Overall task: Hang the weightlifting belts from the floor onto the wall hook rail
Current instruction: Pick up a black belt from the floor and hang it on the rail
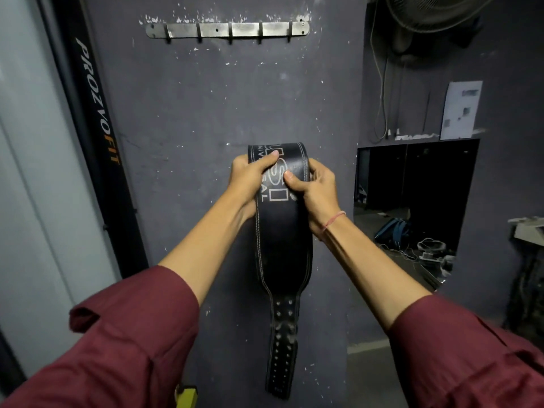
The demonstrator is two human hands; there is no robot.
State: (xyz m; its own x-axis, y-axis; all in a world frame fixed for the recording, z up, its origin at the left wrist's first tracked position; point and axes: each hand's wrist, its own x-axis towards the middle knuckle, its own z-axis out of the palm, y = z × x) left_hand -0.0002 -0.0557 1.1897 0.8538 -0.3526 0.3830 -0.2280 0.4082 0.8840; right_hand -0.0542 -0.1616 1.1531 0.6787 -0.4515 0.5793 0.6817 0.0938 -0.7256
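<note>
A black leather weightlifting belt (284, 240) with white stitching and lettering hangs folded in front of a dark grey wall. My left hand (250, 175) grips its wide part on the left edge, thumb across the front. My right hand (313, 188) grips the right edge, thumb on the lettering. The narrow strap end with rows of holes dangles below my wrists. High on the wall is a metal hook rail (226, 30) with several bare hooks, well above the belt's top fold.
A black machine upright (97, 136) with white and orange lettering leans along the left. To the right a mirror or opening (412, 207) shows cables and gear on a floor. A fan (432, 16) hangs at the top right, a paper sheet (460, 110) below it.
</note>
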